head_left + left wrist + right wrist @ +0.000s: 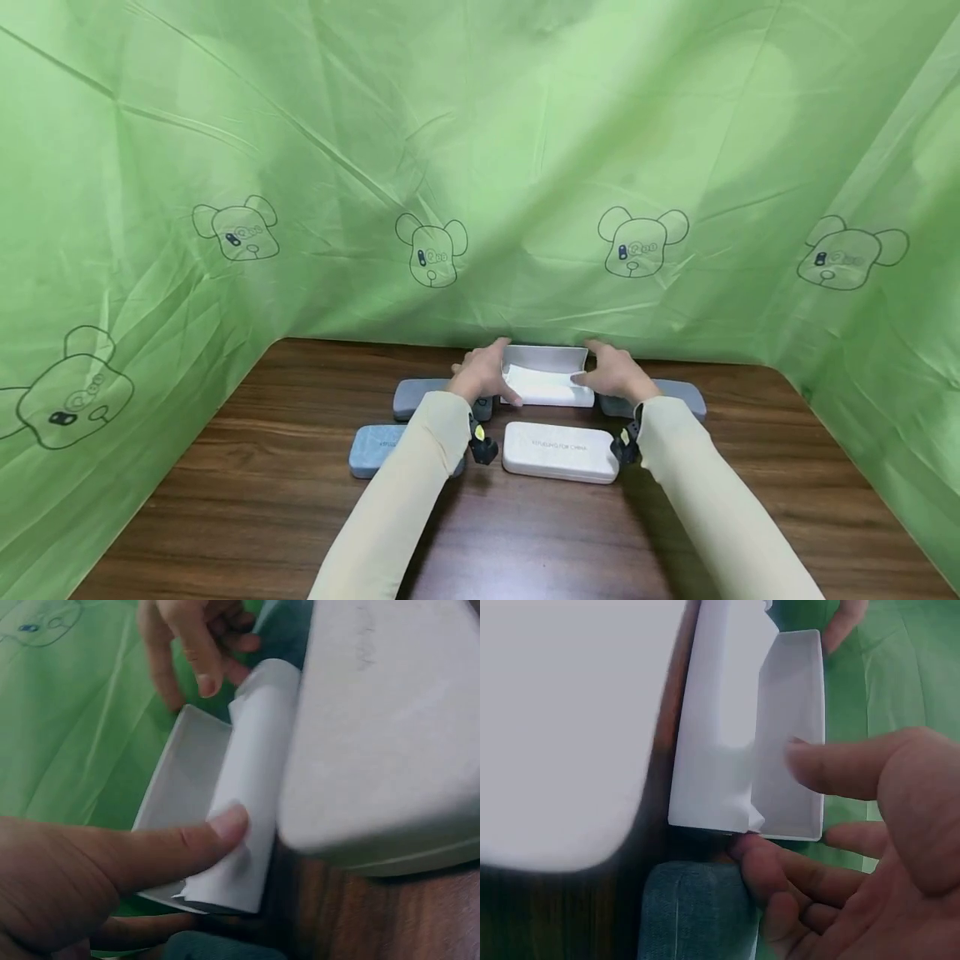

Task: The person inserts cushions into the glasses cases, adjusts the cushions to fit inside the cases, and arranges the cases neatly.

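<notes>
A white glasses case (pixel 555 396) stands with its lid (pixel 551 358) raised at the back of the table, and a white cloth (pixel 536 377) lies in it. My left hand (pixel 483 372) is at its left end, thumb (pixel 229 823) pressing on the front part and fingers round the end. At the right end is my right hand (pixel 613 371). Its thumb (pixel 806 761) hovers over the open case, while lower fingertips (pixel 746 847) touch the end corner and the index finger reaches behind the lid.
A closed white case (pixel 561 452) with printed lettering lies in front. Grey-blue cases (pixel 420 398) (pixel 678 398) flank the open one under my wrists. A lighter blue case (pixel 371 450) is front left, partly behind my left sleeve. Green cloth (pixel 525 275) hangs behind the table (pixel 525 542).
</notes>
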Demonstrator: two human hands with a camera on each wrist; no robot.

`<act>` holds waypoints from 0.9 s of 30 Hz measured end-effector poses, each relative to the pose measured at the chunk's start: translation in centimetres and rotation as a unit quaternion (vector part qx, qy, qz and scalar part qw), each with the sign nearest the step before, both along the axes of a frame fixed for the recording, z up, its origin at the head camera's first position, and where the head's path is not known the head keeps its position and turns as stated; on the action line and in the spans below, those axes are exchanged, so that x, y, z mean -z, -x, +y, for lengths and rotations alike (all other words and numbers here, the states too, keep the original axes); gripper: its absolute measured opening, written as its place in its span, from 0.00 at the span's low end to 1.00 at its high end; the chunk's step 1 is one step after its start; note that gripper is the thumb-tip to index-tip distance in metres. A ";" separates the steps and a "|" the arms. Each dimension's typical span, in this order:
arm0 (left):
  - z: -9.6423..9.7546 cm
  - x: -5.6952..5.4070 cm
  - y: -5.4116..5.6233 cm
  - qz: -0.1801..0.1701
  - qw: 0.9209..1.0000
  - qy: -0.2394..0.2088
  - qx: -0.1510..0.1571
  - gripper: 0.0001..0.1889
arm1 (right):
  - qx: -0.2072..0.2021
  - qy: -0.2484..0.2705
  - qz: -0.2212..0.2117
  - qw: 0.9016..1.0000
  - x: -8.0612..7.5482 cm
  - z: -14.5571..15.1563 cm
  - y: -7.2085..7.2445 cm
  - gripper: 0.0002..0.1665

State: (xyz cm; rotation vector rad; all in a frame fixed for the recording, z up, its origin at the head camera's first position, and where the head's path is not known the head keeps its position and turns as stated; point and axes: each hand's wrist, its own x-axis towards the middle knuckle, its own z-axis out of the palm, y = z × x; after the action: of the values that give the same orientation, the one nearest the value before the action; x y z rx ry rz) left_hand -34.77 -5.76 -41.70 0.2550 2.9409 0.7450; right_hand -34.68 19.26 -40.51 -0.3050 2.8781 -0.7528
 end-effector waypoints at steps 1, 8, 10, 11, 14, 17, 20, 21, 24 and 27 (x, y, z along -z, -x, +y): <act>0.1 0.1 -0.1 -0.002 1.000 0.006 0.003 0.61 | -0.005 -0.005 -0.006 1.000 0.1 -0.1 0.0 0.50; 0.6 0.4 -0.2 0.014 1.000 0.007 -0.008 0.57 | -0.003 -0.011 0.001 1.000 0.3 -0.4 -0.4 0.59; 0.4 0.4 -0.2 0.014 1.000 0.005 -0.008 0.56 | 0.000 -0.003 0.007 1.000 0.4 -0.4 -0.4 0.58; 0.3 0.4 -0.2 0.014 1.000 0.005 -0.007 0.55 | 0.002 0.001 0.009 1.000 0.4 -0.5 -0.5 0.57; 0.1 0.6 0.0 0.011 1.000 0.012 -0.008 0.51 | 0.004 0.006 0.016 1.000 0.5 -0.6 -0.7 0.50; -0.1 0.9 0.1 0.007 1.000 0.018 -0.007 0.46 | -0.002 -0.011 0.030 0.999 0.6 -0.9 -0.8 0.39; -0.2 1.0 0.1 0.005 1.000 0.027 -0.002 0.39 | -0.012 -0.041 0.046 0.998 0.7 -1.1 -0.9 0.28; -0.3 1.0 0.1 0.006 1.000 0.028 0.001 0.37 | -0.015 -0.051 0.051 0.997 0.7 -1.1 -0.9 0.26; -0.3 0.9 -0.1 0.013 0.999 0.031 0.007 0.33 | -0.017 -0.067 0.057 0.996 0.7 -1.2 -0.9 0.21; -0.3 1.0 -0.1 0.021 0.999 0.026 0.008 0.31 | -0.009 -0.069 0.059 0.996 0.9 -1.3 -0.9 0.19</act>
State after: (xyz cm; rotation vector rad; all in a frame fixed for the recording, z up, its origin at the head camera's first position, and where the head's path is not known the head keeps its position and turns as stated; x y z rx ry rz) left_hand -34.65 -6.08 -42.68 0.2936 2.9882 0.6676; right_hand -33.77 17.96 -41.37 -0.3688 3.0146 -0.5470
